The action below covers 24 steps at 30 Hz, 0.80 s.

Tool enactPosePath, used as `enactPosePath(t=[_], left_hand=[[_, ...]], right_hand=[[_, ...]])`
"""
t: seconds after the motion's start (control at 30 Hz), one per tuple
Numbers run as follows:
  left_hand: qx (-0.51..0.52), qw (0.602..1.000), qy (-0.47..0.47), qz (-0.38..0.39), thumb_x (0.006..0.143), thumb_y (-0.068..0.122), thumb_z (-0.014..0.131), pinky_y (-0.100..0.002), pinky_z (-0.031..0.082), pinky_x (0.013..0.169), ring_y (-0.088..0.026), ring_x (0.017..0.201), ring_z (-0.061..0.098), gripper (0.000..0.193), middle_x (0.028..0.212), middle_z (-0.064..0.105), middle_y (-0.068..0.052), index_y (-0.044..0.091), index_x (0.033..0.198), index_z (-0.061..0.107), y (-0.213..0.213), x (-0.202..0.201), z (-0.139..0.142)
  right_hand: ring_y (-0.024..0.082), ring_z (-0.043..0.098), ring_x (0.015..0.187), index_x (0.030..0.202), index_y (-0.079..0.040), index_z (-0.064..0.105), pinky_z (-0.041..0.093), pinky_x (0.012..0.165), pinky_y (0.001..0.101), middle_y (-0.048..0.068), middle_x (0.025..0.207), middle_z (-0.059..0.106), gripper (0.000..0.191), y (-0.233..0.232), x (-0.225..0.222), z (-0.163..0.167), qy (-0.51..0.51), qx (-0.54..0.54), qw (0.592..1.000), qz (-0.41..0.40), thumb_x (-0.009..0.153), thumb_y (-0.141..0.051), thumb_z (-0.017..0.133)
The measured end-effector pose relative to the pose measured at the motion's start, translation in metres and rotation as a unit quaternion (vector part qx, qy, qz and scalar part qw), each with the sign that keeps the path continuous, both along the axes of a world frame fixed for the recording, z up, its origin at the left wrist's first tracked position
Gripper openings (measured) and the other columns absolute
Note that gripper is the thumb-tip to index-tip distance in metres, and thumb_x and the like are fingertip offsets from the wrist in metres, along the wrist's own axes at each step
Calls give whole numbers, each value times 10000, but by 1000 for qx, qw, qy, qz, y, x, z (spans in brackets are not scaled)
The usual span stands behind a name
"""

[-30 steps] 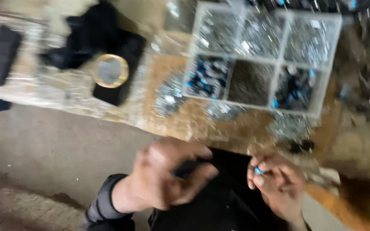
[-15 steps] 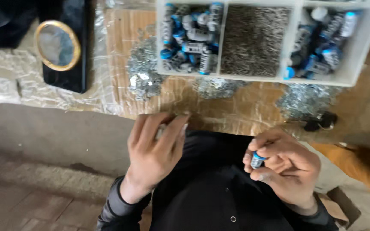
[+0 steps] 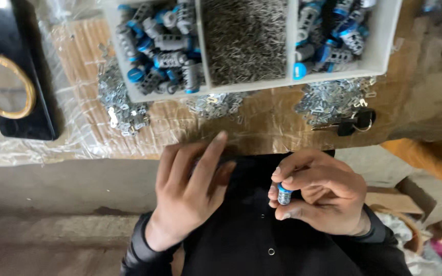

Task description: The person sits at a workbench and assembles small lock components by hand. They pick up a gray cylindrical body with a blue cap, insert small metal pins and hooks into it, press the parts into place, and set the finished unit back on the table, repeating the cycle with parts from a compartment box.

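Right hand (image 3: 319, 191), fingers curled, pinches a small grey-and-blue cylindrical part (image 3: 284, 194) at its fingertips. Left hand (image 3: 193, 191), beside that pinch, fingers extended, back upward; any content beneath appears hidden.

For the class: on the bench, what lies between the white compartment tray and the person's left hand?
In the head view, a small heap of flat metal clips lies on brown cardboard between the white tray and the left hand.
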<state>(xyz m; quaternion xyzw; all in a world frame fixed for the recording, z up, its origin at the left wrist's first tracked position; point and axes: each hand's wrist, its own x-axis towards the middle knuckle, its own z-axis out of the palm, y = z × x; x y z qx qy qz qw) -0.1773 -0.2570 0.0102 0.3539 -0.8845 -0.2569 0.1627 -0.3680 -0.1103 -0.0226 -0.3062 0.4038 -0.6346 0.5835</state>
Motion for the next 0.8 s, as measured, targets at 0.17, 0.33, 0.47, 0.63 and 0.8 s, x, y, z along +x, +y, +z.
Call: enactPosePath(t=[0.17, 0.33, 0.47, 0.63, 0.8], left_hand=[[-86, 993, -79, -29, 843, 311, 845, -429, 490, 735, -293, 857, 574, 456, 974, 603, -116, 69, 1219, 760, 10, -5, -7], [-78, 987, -3, -140, 883, 63, 834, -391, 540, 829, -277, 990, 613, 257, 1062, 647, -98, 45, 1125, 751, 5, 3, -17], [-30, 988, 83, -129, 868, -47, 797, -365, 576, 841, -269, 1015, 645, 222, 1069, 675, -107, 15, 1068, 724, 7, 20, -23], [96, 990, 41, 95, 902, -54, 690, -354, 592, 723, -203, 871, 696, 155, 939, 703, -50, 81, 977, 702, 20, 15, -10], [236, 947, 199, -89, 930, 56, 801, -346, 547, 845, -237, 913, 652, 124, 1023, 699, -61, 63, 1010, 706, 28, -19, 3]], right_hand=[[247, 748, 1039, 1230, 65, 642, 697, 903, 369, 225, 1283, 599, 370, 8, -5, -3, 11, 28, 1000, -1, 893, 84, 791], [215, 751, 994, 1224, 46, 661, 708, 826, 321, 203, 1282, 599, 336, 12, -8, -2, -20, -10, 1000, -1, 923, 93, 803], [216, 739, 1013, 1240, 58, 638, 699, 838, 323, 210, 1304, 581, 344, 11, -8, -7, -44, -4, 999, -8, 940, 109, 797], [236, 739, 1067, 1250, 77, 596, 707, 841, 324, 230, 1307, 571, 386, 13, -5, -13, -61, 8, 997, -41, 921, 96, 796], [197, 731, 1021, 1224, 61, 625, 682, 826, 285, 216, 1298, 582, 383, 17, -9, -12, -1, 24, 999, -45, 895, 37, 819]])
